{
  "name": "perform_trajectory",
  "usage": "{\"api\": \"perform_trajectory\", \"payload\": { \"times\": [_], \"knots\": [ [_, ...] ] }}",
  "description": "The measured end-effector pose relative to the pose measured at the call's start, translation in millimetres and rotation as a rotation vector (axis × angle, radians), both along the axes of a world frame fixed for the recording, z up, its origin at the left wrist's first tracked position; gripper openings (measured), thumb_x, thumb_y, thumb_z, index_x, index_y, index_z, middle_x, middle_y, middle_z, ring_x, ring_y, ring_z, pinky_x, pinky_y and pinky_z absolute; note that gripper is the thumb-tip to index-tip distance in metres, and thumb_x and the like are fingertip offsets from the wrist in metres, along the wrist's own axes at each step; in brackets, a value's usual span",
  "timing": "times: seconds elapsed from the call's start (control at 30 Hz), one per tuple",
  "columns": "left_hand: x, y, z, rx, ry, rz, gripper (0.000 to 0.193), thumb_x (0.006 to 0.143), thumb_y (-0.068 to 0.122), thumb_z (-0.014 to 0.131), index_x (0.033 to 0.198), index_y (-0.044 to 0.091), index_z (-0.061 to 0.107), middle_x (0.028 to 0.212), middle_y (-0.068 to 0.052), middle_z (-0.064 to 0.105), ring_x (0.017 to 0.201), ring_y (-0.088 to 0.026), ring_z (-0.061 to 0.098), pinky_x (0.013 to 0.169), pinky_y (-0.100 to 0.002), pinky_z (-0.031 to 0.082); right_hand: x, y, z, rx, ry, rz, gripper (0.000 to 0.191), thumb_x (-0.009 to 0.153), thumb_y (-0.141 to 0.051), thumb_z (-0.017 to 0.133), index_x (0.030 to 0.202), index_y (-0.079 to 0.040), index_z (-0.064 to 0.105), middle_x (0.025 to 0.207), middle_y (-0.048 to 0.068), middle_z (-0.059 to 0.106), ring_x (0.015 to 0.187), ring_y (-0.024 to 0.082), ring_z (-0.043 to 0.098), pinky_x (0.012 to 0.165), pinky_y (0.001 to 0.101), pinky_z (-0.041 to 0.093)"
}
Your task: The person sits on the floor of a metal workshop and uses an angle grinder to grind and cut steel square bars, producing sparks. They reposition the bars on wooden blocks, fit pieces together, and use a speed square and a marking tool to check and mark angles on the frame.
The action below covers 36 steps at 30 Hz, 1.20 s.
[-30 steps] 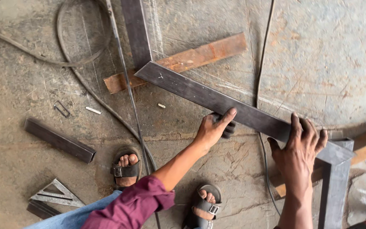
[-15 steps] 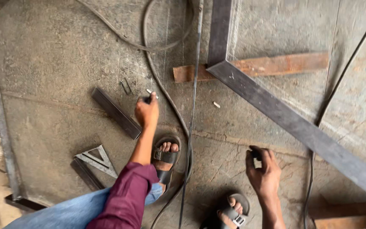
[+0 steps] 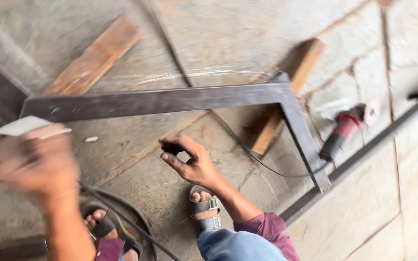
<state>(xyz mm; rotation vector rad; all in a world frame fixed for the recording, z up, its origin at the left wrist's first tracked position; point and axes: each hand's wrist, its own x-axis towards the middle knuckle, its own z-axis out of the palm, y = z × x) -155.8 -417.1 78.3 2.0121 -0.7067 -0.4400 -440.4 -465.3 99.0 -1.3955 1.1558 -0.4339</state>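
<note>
Your left hand [image 3: 32, 162] is showing at the lower left of the frame, and it is very blurry. It is pinching a small flat pale piece [image 3: 22, 125] at its top, so this hand is closed around the piece. The piece is sticking up and to the left, just in front of the left end of the long bar [image 3: 156, 100].

Your right hand [image 3: 189, 159] is sitting near the middle of the frame, a little below the long bar and apart from it. Its fingers are curling in around something small and dark [image 3: 172, 147]. I cannot tell what that dark thing is.

The long bar is lying flat on the stone floor [image 3: 247, 29] and is running across the middle of the frame. At its right end it is meeting a short bar [image 3: 303, 137] in a corner, and the short bar is going down toward the lower right.

Two wood blocks [image 3: 93, 58] are lying under the bars, one at the upper left and one by the corner. A red grinder [image 3: 344, 130] is lying on the floor at the right, near the short bar. A thin cable [image 3: 247, 150] is running under the long bar. Your feet in sandals [image 3: 205, 210] are showing at the bottom.
</note>
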Motion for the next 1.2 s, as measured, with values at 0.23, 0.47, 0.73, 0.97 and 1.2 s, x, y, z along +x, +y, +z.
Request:
{"api": "perform_trajectory", "payload": {
  "times": [0.23, 0.47, 0.73, 0.97, 1.2],
  "knots": [
    [-209.8, -97.9, 107.6, -0.104, 0.199, -1.126, 0.021, 0.091, 0.026, 0.073, 0.099, 0.007, 0.074, 0.092, -0.014, 0.073, 0.08, -0.029, 0.072, 0.068, -0.043, 0.058, -95.6, 5.8, 79.9, -0.098, -0.058, -0.445, 0.056, 0.084, 0.004, 0.073, 0.138, 0.0, 0.058, 0.128, 0.008, 0.069, 0.118, 0.016, 0.065, 0.104, 0.0331, 0.053],
    [-272.1, -126.4, 118.0, 0.429, 0.065, -1.539, 0.046, 0.1, 0.052, 0.061, 0.105, 0.006, 0.066, 0.106, -0.014, 0.071, 0.092, -0.028, 0.071, 0.071, -0.041, 0.06, -178.4, 72.0, 137.8, -0.023, 0.152, -0.859, 0.032, 0.1, -0.01, 0.065, 0.128, 0.005, 0.066, 0.107, 0.014, 0.078, 0.095, 0.02, 0.076, 0.083, 0.0337, 0.062],
    [-351.2, -198.2, -21.5, 0.056, -0.715, -1.335, 0.111, 0.055, 0.052, 0.085, 0.14, -0.004, 0.042, 0.131, -0.023, 0.059, 0.113, -0.036, 0.06, 0.098, -0.054, 0.043, -214.2, 107.8, 45.7, 0.122, 0.151, -1.181, 0.052, 0.095, -0.011, 0.065, 0.144, 0.001, 0.054, 0.098, 0.019, 0.077, 0.084, 0.024, 0.076, 0.075, 0.0359, 0.061],
    [-352.6, -234.5, -58.3, 0.323, -0.398, -1.591, 0.098, 0.072, 0.038, 0.088, 0.151, 0.004, 0.043, 0.119, -0.02, 0.06, 0.11, -0.036, 0.062, 0.094, -0.046, 0.053, -231.4, 64.9, -5.2, 0.165, 0.042, -1.09, 0.049, 0.098, -0.014, 0.066, 0.143, 0.003, 0.055, 0.099, 0.017, 0.077, 0.089, 0.02, 0.075, 0.081, 0.0344, 0.062],
    [-337.7, -253.1, -38.1, 0.382, -0.339, -1.56, 0.088, 0.072, 0.039, 0.089, 0.146, 0.014, 0.05, 0.114, -0.017, 0.062, 0.108, -0.037, 0.063, 0.088, -0.048, 0.054, -249.8, 13.4, -12.5, 0.224, -0.124, -1.176, 0.044, 0.099, -0.013, 0.064, 0.138, 0.003, 0.055, 0.103, 0.012, 0.076, 0.093, 0.018, 0.075, 0.082, 0.0331, 0.062]
  ]
}}
